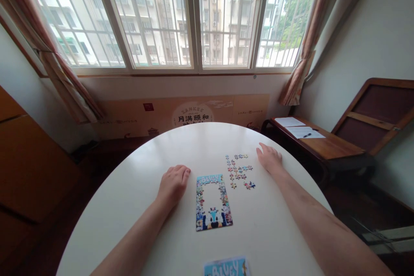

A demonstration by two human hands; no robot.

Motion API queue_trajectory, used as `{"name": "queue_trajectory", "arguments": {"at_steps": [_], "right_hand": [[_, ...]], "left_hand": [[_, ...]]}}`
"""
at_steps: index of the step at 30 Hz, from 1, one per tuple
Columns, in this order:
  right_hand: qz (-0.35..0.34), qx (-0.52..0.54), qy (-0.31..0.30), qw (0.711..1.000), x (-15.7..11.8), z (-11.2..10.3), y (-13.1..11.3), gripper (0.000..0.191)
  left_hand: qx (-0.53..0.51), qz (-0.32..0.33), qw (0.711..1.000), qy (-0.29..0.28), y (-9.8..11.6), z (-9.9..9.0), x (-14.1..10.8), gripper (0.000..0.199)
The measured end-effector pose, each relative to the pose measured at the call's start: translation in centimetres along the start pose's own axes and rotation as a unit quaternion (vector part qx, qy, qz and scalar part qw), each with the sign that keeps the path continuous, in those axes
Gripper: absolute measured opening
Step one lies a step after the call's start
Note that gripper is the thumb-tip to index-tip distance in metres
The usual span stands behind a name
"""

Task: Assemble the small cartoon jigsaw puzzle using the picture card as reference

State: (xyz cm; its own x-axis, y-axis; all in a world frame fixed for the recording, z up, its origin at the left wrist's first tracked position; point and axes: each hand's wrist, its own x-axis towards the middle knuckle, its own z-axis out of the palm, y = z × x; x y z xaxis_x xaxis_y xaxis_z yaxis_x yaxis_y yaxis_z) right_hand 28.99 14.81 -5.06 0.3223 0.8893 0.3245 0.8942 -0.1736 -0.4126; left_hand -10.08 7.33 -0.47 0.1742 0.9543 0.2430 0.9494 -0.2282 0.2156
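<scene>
On the white round table, my left hand [174, 183] rests with its fingers curled in, left of a partly assembled jigsaw puzzle [214, 221]. No object shows in that hand. The puzzle has a "BLUEY" heading along its top, a finished border and a blue dog's head at the bottom; white shows through its unfilled middle. Loose puzzle pieces [239, 176] lie in rows to the right of it. Just beyond them, my right hand [269, 158] lies on the tabletop, thumb and fingers apart, holding nothing.
A blue "BLUEY" box or card [227, 267] is cut off at the near edge of view on the table [136, 224]. To the right, a wooden chair [347, 148] carries papers [305, 132] and a pen. A barred window [194, 21] with curtains is ahead.
</scene>
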Motion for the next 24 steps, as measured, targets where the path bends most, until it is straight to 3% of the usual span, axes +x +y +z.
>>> {"name": "queue_trajectory", "arguments": {"at_steps": [4,8,11,17,24], "right_hand": [[-0.078,-0.007,0.019,0.997,-0.8,-0.7,-2.5,0.048],[-0.254,-0.015,0.035,0.966,-2.6,-1.4,-5.5,0.040],[-0.329,-0.004,0.019,0.944,-3.9,-1.6,-7.0,0.036],[-0.299,-0.020,-0.033,0.953,-4.6,-2.6,-9.1,0.029],[-0.192,-0.163,-0.153,0.956,-2.1,-3.0,-14.1,0.023]], "left_hand": [[-0.018,0.013,1.000,-0.007,-0.5,0.1,0.0,0.039],[-0.020,0.014,1.000,-0.008,-0.6,0.1,0.1,0.038],[-0.023,0.016,1.000,-0.006,-0.7,0.0,0.1,0.037],[-0.033,0.014,0.999,-0.011,-0.6,-0.2,-0.1,0.037],[-0.041,0.017,0.999,-0.018,-0.5,-0.5,-0.3,0.039]]}}
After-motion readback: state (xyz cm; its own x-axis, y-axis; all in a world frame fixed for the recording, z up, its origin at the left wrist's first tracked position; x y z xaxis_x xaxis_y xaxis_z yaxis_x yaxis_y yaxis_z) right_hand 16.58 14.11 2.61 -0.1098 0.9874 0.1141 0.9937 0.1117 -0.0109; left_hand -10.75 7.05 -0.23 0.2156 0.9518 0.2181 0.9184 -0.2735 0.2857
